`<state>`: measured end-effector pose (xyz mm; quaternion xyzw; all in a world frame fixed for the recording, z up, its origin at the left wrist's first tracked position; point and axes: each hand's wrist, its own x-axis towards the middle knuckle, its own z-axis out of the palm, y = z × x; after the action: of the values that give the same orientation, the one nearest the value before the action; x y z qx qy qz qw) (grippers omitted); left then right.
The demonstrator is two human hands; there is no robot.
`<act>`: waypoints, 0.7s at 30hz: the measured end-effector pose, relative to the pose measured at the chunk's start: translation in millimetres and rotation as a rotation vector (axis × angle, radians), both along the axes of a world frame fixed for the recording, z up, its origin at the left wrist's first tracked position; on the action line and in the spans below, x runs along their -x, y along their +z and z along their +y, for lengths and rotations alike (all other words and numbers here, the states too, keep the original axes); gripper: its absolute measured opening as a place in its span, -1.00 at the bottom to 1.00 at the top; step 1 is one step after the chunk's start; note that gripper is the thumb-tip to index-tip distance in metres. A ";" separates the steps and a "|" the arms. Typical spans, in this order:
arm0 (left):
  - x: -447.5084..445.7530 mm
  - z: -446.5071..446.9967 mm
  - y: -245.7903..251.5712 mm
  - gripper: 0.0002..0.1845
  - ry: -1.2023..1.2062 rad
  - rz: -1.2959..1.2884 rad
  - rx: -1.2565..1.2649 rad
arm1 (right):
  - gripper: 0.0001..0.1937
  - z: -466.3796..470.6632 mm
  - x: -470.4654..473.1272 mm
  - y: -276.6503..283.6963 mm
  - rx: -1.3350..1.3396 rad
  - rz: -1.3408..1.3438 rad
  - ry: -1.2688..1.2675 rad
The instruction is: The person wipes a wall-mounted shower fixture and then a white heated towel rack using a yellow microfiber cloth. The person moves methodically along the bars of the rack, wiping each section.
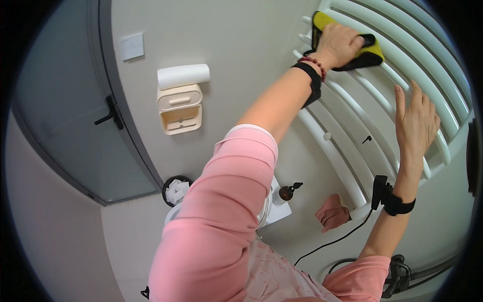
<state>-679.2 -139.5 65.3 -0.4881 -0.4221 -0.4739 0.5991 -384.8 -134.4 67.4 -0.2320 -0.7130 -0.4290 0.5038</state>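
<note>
My left hand (339, 43) grips a yellow and black cleaning cloth (371, 56) and presses it onto the upper bars of a white towel radiator (396, 32). The cloth folds around the bars, and the hand is slightly blurred. Lower and to the right, my right hand (417, 117) lies against the radiator bars, its thumb apart from the fingers and nothing in its grasp. Whether its fingertips curl round a bar cannot be told. Black straps circle both wrists, and a red bead bracelet (315, 65) sits beside the left one.
A pink cloth (333, 213) hangs near the radiator's lower end. An amber pump bottle (285, 194) stands on a white surface. A cable (332, 241) runs from my right wrist. A paper roll (183, 76) tops a beige wall holder (180, 98). Left are a bin (176, 191) and grey-framed door (64, 94).
</note>
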 end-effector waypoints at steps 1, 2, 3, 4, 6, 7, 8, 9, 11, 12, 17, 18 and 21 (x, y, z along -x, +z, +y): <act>8.5 2.8 0.7 -0.69 0.118 0.010 0.045 | -0.44 0.8 -0.7 -1.5 0.002 0.005 -0.026; 18.8 3.6 0.2 -0.73 0.162 0.060 -0.035 | -0.46 0.9 -0.5 -2.5 -0.041 0.001 0.004; 31.8 2.3 -1.4 -0.77 0.206 0.066 -0.042 | -0.48 1.7 -0.6 -3.2 -0.063 -0.004 0.008; 43.4 1.3 -2.0 -0.77 0.227 0.041 0.011 | -0.50 2.0 -0.3 -3.6 -0.090 -0.003 0.003; 64.0 1.7 -4.1 -0.78 0.273 -0.034 0.104 | -0.51 2.7 -0.3 -4.2 -0.074 0.000 0.012; 73.9 2.1 -5.1 -0.80 0.301 -0.086 0.144 | -0.51 2.8 0.5 -4.6 -0.069 0.001 0.020; 83.4 3.4 -3.9 -0.79 0.313 -0.143 0.178 | -0.51 2.9 1.0 -4.7 -0.079 0.004 0.027; 93.1 4.3 -1.3 -0.78 0.327 -0.201 0.213 | -0.51 2.8 1.9 -5.2 -0.081 0.004 0.024; 112.0 5.3 4.2 -0.73 0.191 -0.130 0.134 | -0.51 2.7 3.8 -6.3 -0.085 0.003 0.025; 120.1 5.2 6.3 -0.67 0.053 -0.259 0.115 | -0.51 2.5 4.6 -7.0 -0.080 0.006 0.021; 131.4 8.3 -3.1 -0.44 -0.497 -0.953 0.039 | -0.49 4.5 5.9 -8.1 -0.119 0.009 0.032; 127.7 9.2 -8.3 -0.43 -0.448 -0.915 -0.080 | -0.48 5.1 6.1 -7.7 -0.133 0.009 0.036; 113.9 2.5 -28.8 -0.64 -0.163 -0.878 -0.146 | -0.48 6.4 6.4 -7.9 -0.122 0.007 0.054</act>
<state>-793.1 -137.0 36.5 -0.2290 -0.5620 -0.7103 0.3566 -391.2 -128.0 59.5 -0.1828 -0.6897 -0.4571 0.5310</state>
